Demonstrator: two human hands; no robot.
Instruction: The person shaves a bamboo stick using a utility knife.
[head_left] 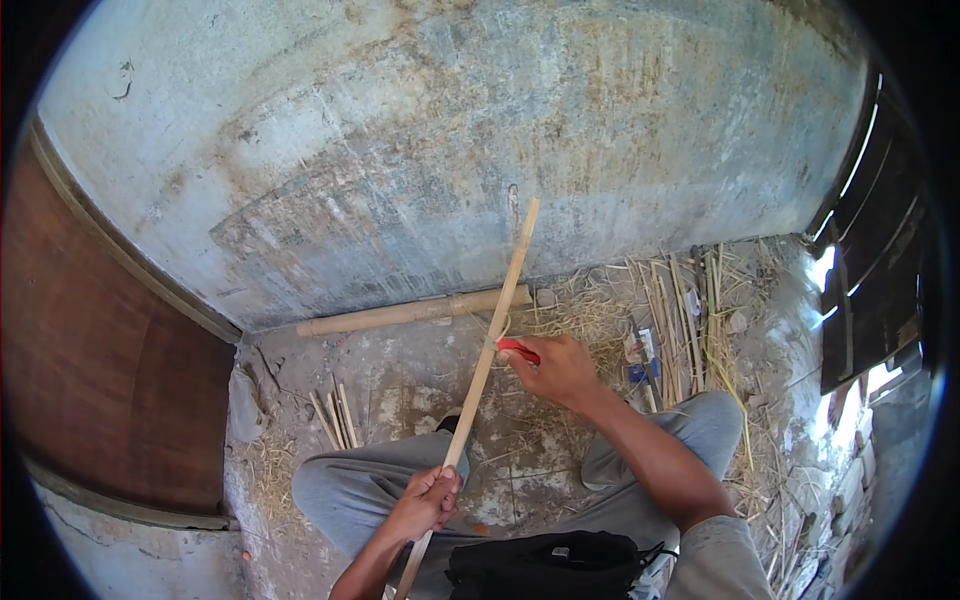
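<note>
A long, pale bamboo strip [480, 375] slants from my lap up toward the wall. My left hand [428, 502] is closed around its lower part, above my left thigh. Higher up, my right hand [562, 372] grips a small red-handled tool [519, 349] against the strip's right edge. The tool's working end is too small to make out, and my fingers cover part of its handle. A thin curl of shaving seems to stand off the strip just above the tool.
A thick bamboo pole [415, 313] lies along the wall's foot. Short sticks [335, 418] stand left of my left knee. Shavings [590, 305], long strips [680, 330] and a blue-and-white packet [642, 357] lie at right. A black bag [545, 567] rests on my lap.
</note>
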